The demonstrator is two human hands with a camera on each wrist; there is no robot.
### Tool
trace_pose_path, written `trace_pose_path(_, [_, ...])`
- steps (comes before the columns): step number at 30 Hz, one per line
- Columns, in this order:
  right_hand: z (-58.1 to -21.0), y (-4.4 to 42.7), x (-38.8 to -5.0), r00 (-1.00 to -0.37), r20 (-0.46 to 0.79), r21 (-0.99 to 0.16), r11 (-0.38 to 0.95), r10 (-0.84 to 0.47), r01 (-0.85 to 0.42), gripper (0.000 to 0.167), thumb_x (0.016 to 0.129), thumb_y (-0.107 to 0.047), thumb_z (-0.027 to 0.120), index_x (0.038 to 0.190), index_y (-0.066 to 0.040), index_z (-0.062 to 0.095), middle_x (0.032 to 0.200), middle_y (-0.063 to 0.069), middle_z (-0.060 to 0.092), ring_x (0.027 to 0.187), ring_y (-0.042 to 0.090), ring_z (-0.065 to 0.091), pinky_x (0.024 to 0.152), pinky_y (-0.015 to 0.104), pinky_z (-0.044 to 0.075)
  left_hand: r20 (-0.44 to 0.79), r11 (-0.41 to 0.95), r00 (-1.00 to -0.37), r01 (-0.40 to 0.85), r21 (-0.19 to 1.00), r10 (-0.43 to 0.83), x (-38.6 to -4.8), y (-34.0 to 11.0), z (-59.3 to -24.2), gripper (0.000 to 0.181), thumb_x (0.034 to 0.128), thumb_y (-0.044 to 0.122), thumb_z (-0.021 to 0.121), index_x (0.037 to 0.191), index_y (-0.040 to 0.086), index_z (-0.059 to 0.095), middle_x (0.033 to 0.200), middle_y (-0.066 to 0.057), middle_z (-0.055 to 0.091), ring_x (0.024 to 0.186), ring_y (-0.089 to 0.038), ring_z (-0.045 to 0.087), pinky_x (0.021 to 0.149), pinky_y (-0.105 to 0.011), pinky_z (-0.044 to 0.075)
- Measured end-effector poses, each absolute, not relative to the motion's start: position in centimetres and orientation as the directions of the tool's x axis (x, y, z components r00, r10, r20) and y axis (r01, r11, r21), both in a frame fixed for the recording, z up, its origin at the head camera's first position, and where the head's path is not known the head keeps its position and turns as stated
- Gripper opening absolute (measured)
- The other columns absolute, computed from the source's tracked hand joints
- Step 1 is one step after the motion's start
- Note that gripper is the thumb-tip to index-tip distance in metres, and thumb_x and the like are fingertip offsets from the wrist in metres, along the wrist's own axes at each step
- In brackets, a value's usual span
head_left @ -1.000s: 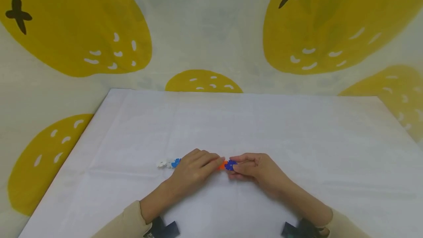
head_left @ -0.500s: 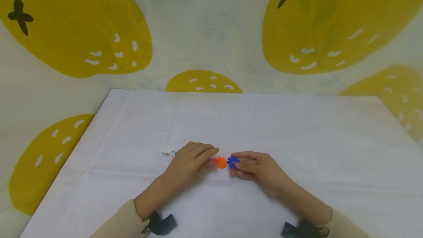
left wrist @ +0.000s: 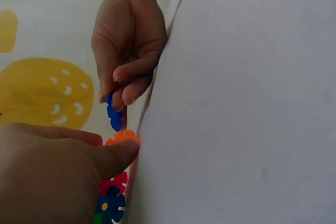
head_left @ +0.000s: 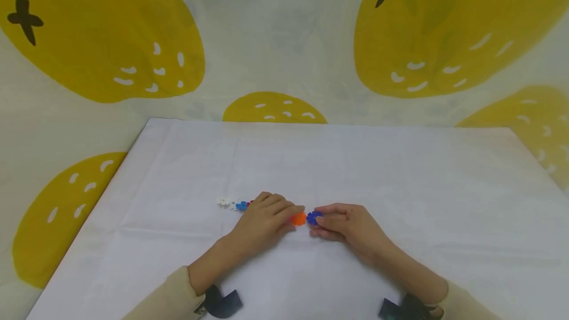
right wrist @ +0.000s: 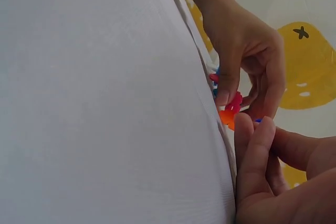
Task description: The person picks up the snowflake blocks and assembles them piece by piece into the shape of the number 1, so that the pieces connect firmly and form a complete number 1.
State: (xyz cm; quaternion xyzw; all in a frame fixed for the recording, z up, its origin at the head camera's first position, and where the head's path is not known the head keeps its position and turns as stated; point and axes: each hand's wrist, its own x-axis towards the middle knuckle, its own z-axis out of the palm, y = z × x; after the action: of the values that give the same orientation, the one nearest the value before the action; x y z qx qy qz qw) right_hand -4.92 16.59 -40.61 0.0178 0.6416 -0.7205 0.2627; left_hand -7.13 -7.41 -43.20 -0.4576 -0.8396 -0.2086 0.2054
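Note:
A chain of notched snowflake building discs runs under my left hand, whose thumb and fingers pinch it near the orange disc at its right end. A white disc and a light blue disc show at the far end. In the left wrist view a pinkish-red disc and a dark blue disc show beside that hand. My right hand pinches a single blue snowflake disc by its edge. Only a narrow gap parts it from the orange disc. The chain's middle is hidden.
A white cloth with faint creases covers the table. Behind it hangs a pale backdrop with large yellow fruit prints. Dark straps sit at both wrists, below beige sleeves.
The blue disc overlapped the orange one a second ago and now stands slightly apart. The chain's white end has swung away from me. My left fingers shifted right, covering more of the orange disc.

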Motion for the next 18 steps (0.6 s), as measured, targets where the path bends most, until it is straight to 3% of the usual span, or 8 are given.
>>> trace_pose_path(11, [-40.90,16.46,-4.93,-0.862,-0.363,-0.921,-0.004,-0.354,0.389,0.050,0.085,-0.012,0.072,0.124,0.012,0.053,0.105,0.022,0.068,0.096,0.033,0.067,0.085,0.033,0.051,0.582,0.464,-0.485,0.863,0.200,0.653,-7.04,-7.53,-43.58,0.033,0.0815,0.001,0.072,0.113,0.011,0.070,0.096,0.002,0.065,0.094,-0.014,0.060,0.081,-0.026,0.048])
trace_pose_path(18, [-40.94,16.82,-5.09,-0.856,-0.325,-0.932,-0.017,-0.402,0.362,0.048,0.086,-0.009,0.071,0.126,0.011,0.053,0.105,0.024,0.067,0.095,0.036,0.067,0.085,0.036,0.051,0.662,0.446,-0.403,0.887,0.115,0.632,-7.12,-7.69,-43.62,0.036,0.0807,0.000,0.069,0.115,0.012,0.069,0.097,0.000,0.065,0.091,-0.014,0.063,0.078,-0.025,0.051])
